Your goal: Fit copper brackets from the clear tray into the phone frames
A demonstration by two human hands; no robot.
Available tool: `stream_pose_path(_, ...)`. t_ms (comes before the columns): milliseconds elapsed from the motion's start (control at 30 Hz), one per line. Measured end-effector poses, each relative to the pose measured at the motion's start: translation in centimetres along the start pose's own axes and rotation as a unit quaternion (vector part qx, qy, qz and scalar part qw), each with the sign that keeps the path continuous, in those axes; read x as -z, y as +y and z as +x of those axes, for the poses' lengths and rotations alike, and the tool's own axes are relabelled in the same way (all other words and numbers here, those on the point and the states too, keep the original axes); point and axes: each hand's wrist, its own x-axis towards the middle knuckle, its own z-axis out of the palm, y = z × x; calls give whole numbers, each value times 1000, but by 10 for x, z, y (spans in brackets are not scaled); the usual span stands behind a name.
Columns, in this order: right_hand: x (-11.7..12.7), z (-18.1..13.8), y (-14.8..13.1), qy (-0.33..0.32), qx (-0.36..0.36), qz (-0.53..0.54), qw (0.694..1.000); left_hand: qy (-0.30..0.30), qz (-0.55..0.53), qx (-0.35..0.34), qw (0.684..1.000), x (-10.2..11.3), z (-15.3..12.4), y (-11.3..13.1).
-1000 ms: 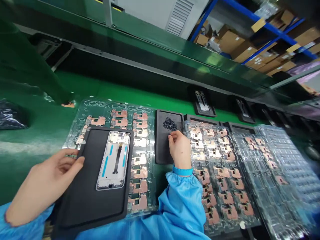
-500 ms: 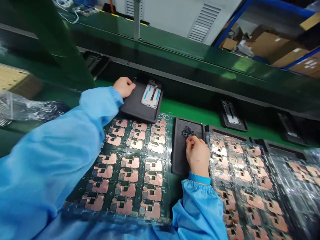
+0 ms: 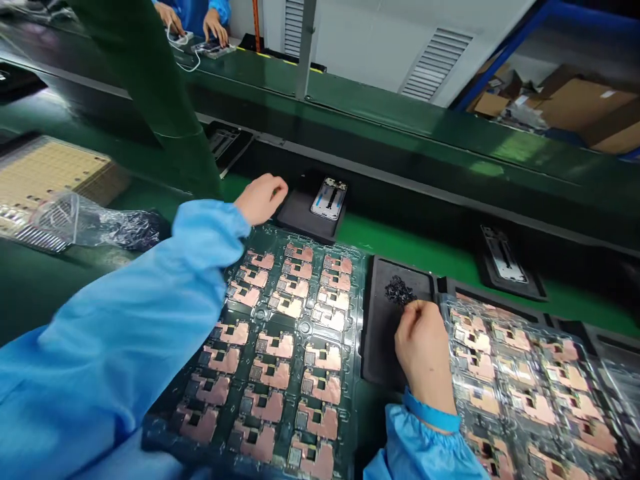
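My left hand [image 3: 261,199] is at the left rim of a black tray [image 3: 305,220], its fingers loosely curled with a gap between thumb and forefinger. I see nothing held there. On that tray lies a phone frame [image 3: 329,199], silvery with blue strips and a dark cable down its middle. My right hand [image 3: 424,343] is over a second black tray [image 3: 379,353], fingertips pinched together at the edge of a pile of tiny black parts [image 3: 399,291]. Whatever is between those fingertips is hidden. Between my arms sits a clear plastic tray [image 3: 306,328] of copper-faced circuit boards [image 3: 270,372].
More boards in clear trays [image 3: 520,373] are at right. Another phone frame [image 3: 505,257] lies on the green belt [image 3: 400,243]. A plastic bag [image 3: 100,223] and yellowish stacked panels [image 3: 50,173] are at left. A green post [image 3: 150,87] rises nearby. Another person's hands [image 3: 215,28] work beyond the bench.
My left hand has let go of the black tray, which now lies flatter and farther back. My right hand stays pinched by the black parts. The view has shifted, bringing another person's hands into sight.
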Motion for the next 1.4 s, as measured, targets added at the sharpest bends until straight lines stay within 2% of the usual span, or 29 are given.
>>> stream_pose_path(100, 3, -2, -11, -9, -3, 98, 995, -54, 20, -72, 996, 6, -56, -4)
stream_pose_path(167, 1, -4, -20, -28, 14, 157, 987, -68, 37, -91, 993, 0, -67, -1)
stream_pose_path(233, -3, -6, -28, -47, 42, 189, 980, -67, 52, -97, 992, -11, -55, 8)
stream_pose_path(400, -3, -12, -32, -49, 83, 179, 979, -94, 62, -124, 986, -32, 9, 46)
stream_pose_path(467, -1, -13, -29, -51, 93, 169, 980, -95, 56, -136, 985, -35, 21, 58)
stream_pose_path(533, 1, -12, -26, -62, 99, 163, 980, -85, 47, -141, 985, -33, 22, 57)
stream_pose_path(633, 4, -12, -25, -80, 104, 173, 976, -63, 36, -133, 988, -15, -2, 30)
stream_pose_path(767, 4, -12, -26, -100, 98, 216, 966, -55, 55, -102, 992, 19, -76, -16)
stream_pose_path(833, 1, -12, -28, -116, 74, 239, 961, -61, 69, -87, 992, 21, -112, -27)
stream_pose_path(900, 0, -15, -32, -132, 62, 259, 955, -62, 77, -79, 992, 13, -135, -31)
stream_pose_path(1033, 2, -23, -45, -150, 63, 300, 940, -38, 64, -75, 994, -8, -141, -33)
stream_pose_path(1200, 3, -34, -70, -170, 40, 398, 900, -24, -2, -73, 997, -2, -134, -29)
stream_pose_path(1300, -1, -43, -88, -179, 22, 473, 862, -17, -93, -38, 995, 6, -149, -10)
stream_pose_path(1400, -4, -51, -104, -168, -8, 526, 834, -45, -267, -5, 963, 7, -177, 23)
